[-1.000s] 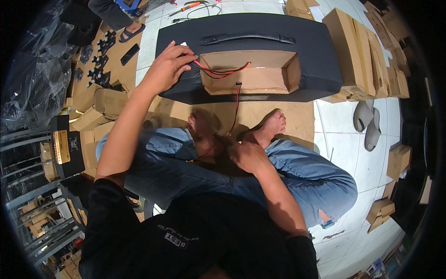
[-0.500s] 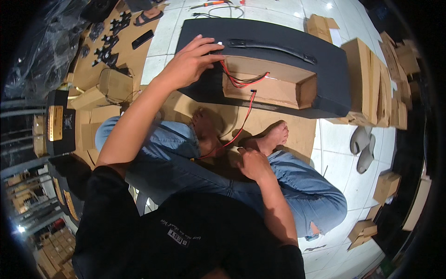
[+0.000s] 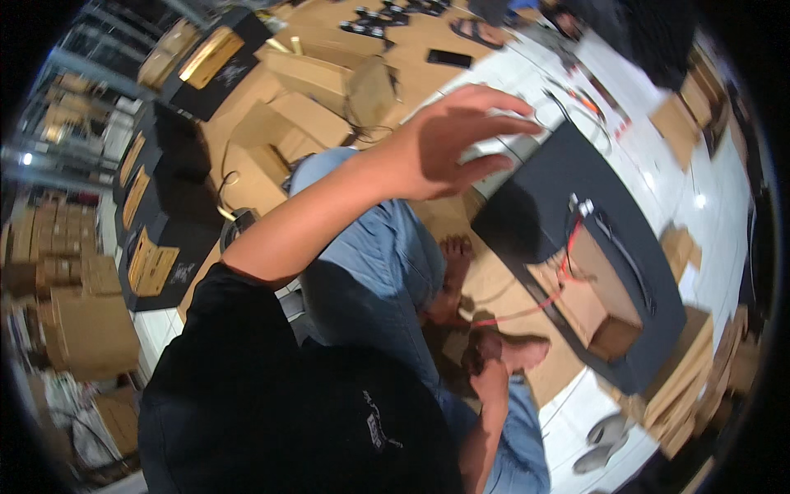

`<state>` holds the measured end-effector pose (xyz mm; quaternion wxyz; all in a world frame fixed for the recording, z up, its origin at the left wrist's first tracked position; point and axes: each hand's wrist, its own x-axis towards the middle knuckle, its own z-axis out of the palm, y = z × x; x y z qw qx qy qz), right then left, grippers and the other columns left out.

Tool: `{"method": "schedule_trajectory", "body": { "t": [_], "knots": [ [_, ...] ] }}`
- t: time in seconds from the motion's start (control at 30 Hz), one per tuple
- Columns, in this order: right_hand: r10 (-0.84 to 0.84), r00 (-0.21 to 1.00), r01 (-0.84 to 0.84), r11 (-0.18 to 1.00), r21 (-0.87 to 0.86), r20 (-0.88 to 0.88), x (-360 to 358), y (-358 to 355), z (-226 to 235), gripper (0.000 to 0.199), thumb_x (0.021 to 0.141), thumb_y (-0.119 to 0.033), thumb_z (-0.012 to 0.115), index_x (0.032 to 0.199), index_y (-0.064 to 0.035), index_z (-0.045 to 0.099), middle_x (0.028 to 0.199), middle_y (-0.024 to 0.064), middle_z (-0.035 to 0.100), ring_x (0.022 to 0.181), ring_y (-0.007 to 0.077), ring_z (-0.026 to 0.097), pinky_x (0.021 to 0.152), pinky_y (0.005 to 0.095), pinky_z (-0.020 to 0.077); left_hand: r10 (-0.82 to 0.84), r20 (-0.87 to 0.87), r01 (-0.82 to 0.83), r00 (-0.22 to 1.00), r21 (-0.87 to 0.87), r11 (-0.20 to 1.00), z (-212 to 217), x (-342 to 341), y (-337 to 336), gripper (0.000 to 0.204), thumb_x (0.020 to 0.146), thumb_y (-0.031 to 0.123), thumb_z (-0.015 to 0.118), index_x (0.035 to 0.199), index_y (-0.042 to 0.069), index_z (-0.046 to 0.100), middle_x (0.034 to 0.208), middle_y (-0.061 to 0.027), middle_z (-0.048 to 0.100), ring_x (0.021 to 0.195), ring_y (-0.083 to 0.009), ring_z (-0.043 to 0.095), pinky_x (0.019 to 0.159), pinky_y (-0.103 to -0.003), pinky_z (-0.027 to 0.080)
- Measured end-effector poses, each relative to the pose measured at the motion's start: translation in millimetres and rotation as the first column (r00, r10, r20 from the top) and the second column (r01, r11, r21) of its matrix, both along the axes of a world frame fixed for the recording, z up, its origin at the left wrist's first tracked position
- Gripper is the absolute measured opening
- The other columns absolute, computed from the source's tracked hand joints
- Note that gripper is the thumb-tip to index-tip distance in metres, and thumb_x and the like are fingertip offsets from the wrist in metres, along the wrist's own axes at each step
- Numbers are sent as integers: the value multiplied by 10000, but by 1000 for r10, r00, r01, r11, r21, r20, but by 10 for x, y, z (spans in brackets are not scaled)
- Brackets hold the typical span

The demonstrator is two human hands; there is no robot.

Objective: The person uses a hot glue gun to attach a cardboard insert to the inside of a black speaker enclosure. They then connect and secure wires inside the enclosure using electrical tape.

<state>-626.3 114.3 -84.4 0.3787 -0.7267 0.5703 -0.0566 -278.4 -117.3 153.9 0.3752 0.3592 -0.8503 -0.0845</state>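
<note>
A black box with a carry handle [image 3: 627, 262] stands before my crossed legs, its black body [image 3: 514, 202] tilted across the view at the right. A bare brown recess [image 3: 588, 288] opens in it beside the handle. Red and black wires [image 3: 568, 257] come out of this recess, and a white connector [image 3: 581, 206] lies at its edge. My left hand [image 3: 461, 140] is raised off the box near its left corner, open and holding nothing. Down by my foot is my right hand [image 3: 491, 379], its fingers blurred and partly hidden. A red wire [image 3: 518, 314] runs from the box toward it.
Open cardboard boxes [image 3: 321, 82] and a phone [image 3: 449, 58] lie on the cardboard sheet at the upper left. Several black boxes with wooden panels [image 3: 177, 177] stand at the left. Grey slippers [image 3: 602, 445] lie at the lower right. Another person's sandalled foot [image 3: 481, 33] shows at the top.
The view has swung left, so the box now appears farther right and turned. My left hand has let go of the box's top edge and lifted away. My right hand stays low by the foot.
</note>
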Motion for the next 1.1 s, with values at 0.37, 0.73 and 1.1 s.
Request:
{"method": "schedule_trajectory", "body": {
  "t": [0.37,0.73,1.1],
  "knots": [
    [267,929,-214,953,217,-257,489,-300,142,358,840,-258,723,1125,-42,717,1034,257,727,991,464,693,854,532,551,787,-527,-555,322,568,607,-718,2991,1296,329,1010,104,663,1327,21,622,1138,-70,701,1016,-143,669,902,-308,530],
    [352,894,-380,924,-52,-276,780,-385,590,286,838,-271,720,1002,-42,771,971,258,737,929,483,697,842,551,554,894,-226,-458,386,795,398,-2216,2912,2115,123,919,51,674,1023,-3,710,846,-26,704,749,-108,657,693,-283,538],
    [322,940,-298,936,185,-112,926,-315,531,400,901,-298,709,1215,-51,689,1180,229,702,1094,421,668,971,499,517,260,514,-475,817,344,810,-3771,2324,1034,138,817,170,665,788,53,733,773,-205,695,715,-355,704,666,-484,566]
  ]
}}
